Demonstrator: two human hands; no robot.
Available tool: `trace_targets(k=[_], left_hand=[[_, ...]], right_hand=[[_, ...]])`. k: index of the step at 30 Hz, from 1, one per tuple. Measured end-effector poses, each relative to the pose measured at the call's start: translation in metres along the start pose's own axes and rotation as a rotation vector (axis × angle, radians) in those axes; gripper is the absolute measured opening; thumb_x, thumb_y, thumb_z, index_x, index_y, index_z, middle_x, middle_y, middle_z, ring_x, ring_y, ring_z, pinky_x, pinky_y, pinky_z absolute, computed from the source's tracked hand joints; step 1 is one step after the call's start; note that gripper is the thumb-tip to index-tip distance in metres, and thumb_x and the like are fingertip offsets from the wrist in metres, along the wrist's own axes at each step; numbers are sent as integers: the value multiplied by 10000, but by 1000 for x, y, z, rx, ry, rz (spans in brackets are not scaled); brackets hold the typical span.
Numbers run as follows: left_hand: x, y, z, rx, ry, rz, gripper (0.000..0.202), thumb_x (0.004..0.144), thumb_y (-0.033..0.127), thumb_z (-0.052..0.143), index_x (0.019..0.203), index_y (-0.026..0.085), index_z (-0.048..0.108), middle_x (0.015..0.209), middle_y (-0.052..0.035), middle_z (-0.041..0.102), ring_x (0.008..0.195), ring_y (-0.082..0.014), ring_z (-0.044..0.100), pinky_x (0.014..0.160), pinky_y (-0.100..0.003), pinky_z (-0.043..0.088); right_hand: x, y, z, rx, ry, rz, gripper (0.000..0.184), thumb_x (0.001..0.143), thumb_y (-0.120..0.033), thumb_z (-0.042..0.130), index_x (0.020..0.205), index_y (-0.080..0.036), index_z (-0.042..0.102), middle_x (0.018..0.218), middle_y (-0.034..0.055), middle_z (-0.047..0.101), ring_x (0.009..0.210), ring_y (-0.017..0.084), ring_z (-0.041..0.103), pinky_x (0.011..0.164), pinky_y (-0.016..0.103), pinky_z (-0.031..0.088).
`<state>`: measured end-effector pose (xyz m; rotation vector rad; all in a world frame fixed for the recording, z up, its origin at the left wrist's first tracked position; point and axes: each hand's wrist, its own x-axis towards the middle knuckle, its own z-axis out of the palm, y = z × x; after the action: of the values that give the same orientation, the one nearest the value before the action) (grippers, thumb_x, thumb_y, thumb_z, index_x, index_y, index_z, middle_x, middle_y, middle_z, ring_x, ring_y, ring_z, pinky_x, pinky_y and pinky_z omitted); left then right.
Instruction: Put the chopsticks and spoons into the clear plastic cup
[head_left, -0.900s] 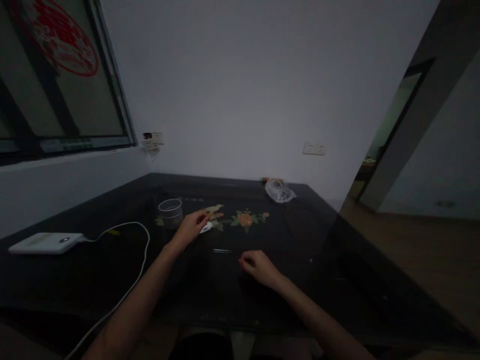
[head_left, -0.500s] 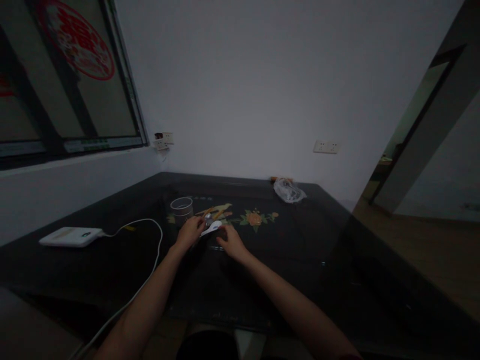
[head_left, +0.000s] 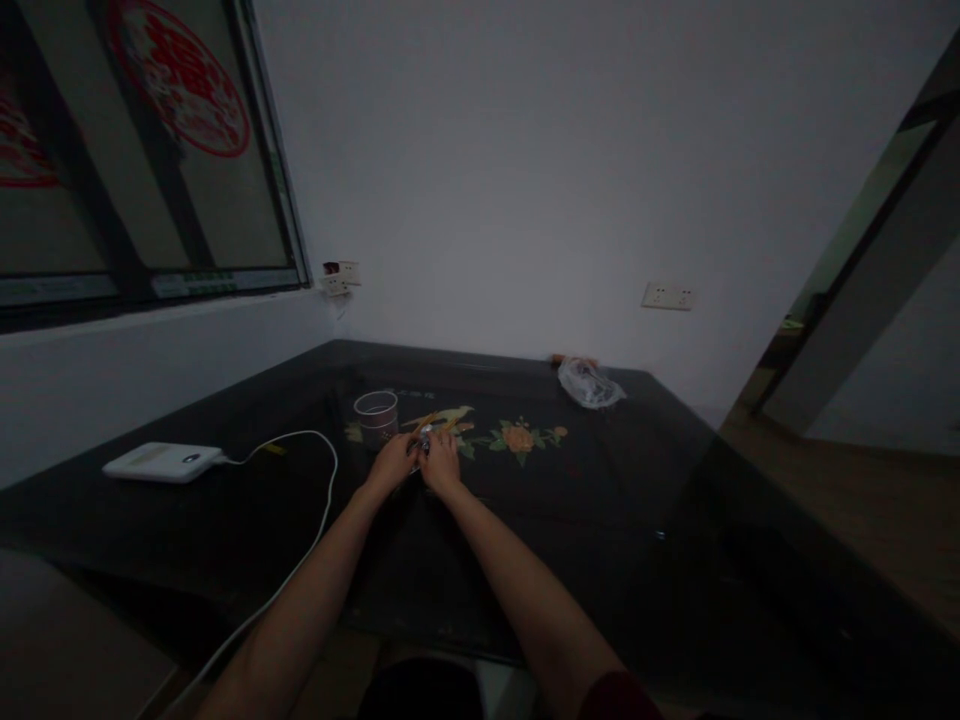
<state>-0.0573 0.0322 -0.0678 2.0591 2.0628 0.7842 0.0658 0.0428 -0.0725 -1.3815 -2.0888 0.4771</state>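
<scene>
Both my hands meet on the dark glass table (head_left: pixel 600 500), just in front of a small clear cup (head_left: pixel 376 416). My left hand (head_left: pixel 393 463) and my right hand (head_left: pixel 441 464) are closed together around a small shiny object (head_left: pixel 424 438) between the fingertips. It is too dim and small to name. A white flat piece seen earlier is now hidden under my hands. A painted bird and flower design (head_left: pixel 517 438) shows under the glass right beside them.
A white box-shaped device (head_left: pixel 161 462) lies at the left with a white cable (head_left: pixel 315 500) looping toward me. A crumpled clear plastic bag (head_left: pixel 589 384) sits at the table's far edge by the wall. Window at left, doorway at right.
My right hand has moved from the table's middle up and left to join my left hand at the small object. The white piece is now covered by my hands.
</scene>
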Motion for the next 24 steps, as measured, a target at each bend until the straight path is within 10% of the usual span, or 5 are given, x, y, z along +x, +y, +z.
trace_targets(k=[14,24], left_hand=[[-12,19,-16,113,-98,-117,327,857,233,424,1080,186,658,1068,-110,688,1011,-231,632,836,-281,456],[-20,59,-6,54,-214,32,334,866,266,416,1081,214,667,1063,-82,694,999,-225,633,811,-270,451]], right_hand=[[-8,-3,-5,-72,-91,-42,376,928,-297,394,1273,-248,536,1456,70,383,1348,296,266,1079,476,223],[-28,35,-46,-111,-140,-152,386,893,-258,420,1243,-200,573,1395,103,447,1326,265,316,1082,406,278]])
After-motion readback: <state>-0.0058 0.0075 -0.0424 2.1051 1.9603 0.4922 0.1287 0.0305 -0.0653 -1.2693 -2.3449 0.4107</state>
